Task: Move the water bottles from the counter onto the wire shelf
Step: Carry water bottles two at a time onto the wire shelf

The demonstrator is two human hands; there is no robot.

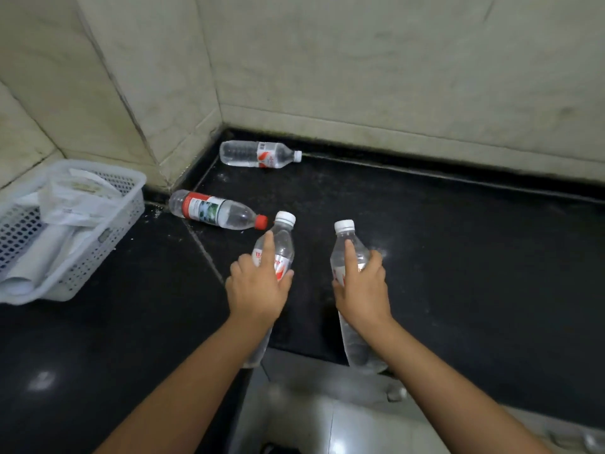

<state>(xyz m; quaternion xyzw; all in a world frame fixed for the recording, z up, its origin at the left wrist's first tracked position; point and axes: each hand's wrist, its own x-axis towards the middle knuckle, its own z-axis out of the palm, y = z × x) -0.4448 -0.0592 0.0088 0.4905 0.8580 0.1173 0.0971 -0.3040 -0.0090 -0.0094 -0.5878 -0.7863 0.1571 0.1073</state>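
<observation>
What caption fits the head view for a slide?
Both hands grip white-capped bottles; two more lie on the counter.

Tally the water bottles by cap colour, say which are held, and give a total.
White cap: 3. One in the left hand, one in the right hand, one lying by the back wall.
Red cap: 1, lying near the white basket.
Total: 4 bottles.
</observation>
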